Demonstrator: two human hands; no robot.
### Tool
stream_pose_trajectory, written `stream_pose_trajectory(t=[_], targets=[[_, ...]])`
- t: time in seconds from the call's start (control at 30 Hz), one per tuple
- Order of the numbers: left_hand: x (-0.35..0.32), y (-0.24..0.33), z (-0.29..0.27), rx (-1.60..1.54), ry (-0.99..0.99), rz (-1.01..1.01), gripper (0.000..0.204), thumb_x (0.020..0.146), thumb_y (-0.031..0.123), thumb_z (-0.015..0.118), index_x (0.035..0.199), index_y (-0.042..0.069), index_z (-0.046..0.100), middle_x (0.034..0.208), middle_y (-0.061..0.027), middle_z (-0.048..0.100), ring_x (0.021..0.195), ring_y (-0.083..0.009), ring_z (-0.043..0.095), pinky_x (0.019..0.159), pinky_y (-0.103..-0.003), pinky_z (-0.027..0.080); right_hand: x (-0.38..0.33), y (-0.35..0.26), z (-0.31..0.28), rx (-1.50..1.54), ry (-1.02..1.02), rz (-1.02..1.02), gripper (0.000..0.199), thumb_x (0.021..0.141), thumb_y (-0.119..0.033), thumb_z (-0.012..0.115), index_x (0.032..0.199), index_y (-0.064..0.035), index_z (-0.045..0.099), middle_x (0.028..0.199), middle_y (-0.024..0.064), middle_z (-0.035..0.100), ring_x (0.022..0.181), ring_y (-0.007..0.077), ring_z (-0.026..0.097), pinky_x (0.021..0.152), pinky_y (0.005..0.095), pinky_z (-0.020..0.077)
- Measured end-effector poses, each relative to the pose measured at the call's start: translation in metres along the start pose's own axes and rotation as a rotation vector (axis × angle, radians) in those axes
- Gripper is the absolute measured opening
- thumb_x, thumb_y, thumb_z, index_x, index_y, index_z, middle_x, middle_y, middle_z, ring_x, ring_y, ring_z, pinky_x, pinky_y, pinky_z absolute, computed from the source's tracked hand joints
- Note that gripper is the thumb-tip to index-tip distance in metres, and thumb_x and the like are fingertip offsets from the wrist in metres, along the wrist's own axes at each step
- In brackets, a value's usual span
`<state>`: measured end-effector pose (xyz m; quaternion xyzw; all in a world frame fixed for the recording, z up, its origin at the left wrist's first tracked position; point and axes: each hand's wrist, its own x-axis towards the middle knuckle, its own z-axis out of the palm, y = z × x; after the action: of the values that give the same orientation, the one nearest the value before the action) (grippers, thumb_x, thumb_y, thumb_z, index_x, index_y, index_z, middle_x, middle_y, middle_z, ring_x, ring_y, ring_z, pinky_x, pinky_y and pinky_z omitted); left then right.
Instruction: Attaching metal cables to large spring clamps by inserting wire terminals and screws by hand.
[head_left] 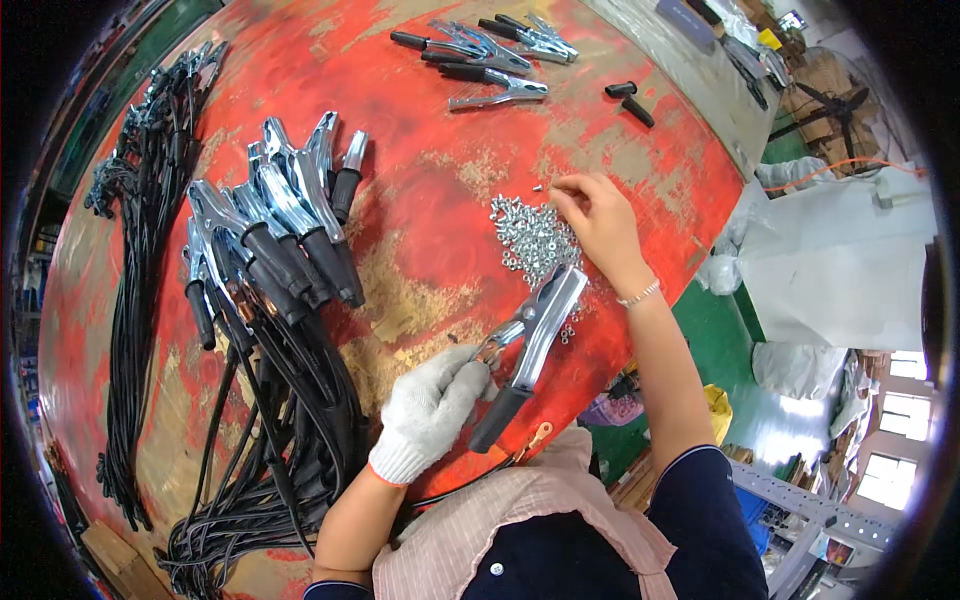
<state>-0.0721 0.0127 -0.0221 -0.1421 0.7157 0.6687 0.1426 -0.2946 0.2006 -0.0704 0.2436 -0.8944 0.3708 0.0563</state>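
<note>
My left hand (432,402), in a white knit glove, is closed on one end of a spring clamp (545,325) with silvery jaws and a black handle sleeve. Copper-coloured metal shows beside its fingertips. Bare, my right hand (597,217) has thumb and forefinger drawn into a pinch over the table; whether anything sits between them is too small to tell. Just left of those fingertips is a small screw (538,188). Below them spreads a pile of small silvery screws and nuts (530,235). A copper cable lug (541,433) shows near my apron.
Several clamps with black cables (290,220) are heaped on the left of the red, worn table (420,170). Beyond them lies a long bundle of black cables (140,270). Loose clamps (495,60) rest at the far side, near two black sleeves (630,103).
</note>
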Motion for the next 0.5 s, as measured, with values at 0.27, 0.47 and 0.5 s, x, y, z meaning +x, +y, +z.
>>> stream_pose_trajectory(t=[0.27,0.47,0.5], targets=[[0.003,-0.003,0.001,0.03,0.019,-0.007,0.023,0.093,0.016,0.052,0.105,0.0,0.063,0.081,-0.0075,0.068,0.074,-0.0131,0.064,0.07,-0.027,0.05,0.018,0.005,0.009,-0.058,-0.064,0.098,0.021,0.084,-0.026,0.068,0.089,-0.0059,0.068,0.082,0.0065,0.064,0.075,0.0165,0.064,0.067,0.0276,0.0492],[-0.005,0.006,-0.006,-0.001,-0.024,-0.005,0.025,0.093,0.017,0.052,0.107,0.0,0.063,0.081,-0.0092,0.068,0.073,-0.0164,0.066,0.069,-0.029,0.051,-0.048,-0.074,-0.005,0.609,-0.287,0.148,0.009,0.087,-0.008,0.066,0.083,-0.0004,0.063,0.078,-0.0002,0.059,0.074,0.007,0.055,0.066,0.024,0.0439],[-0.007,0.013,-0.006,-0.004,-0.041,-0.024,0.026,0.093,0.018,0.052,0.107,0.0,0.063,0.081,-0.0095,0.068,0.073,-0.0168,0.066,0.069,-0.029,0.051,-0.066,-0.082,-0.005,0.751,-0.323,0.217,0.007,0.086,-0.006,0.065,0.083,-0.0009,0.062,0.078,0.0007,0.058,0.075,0.0078,0.055,0.067,0.0239,0.044]])
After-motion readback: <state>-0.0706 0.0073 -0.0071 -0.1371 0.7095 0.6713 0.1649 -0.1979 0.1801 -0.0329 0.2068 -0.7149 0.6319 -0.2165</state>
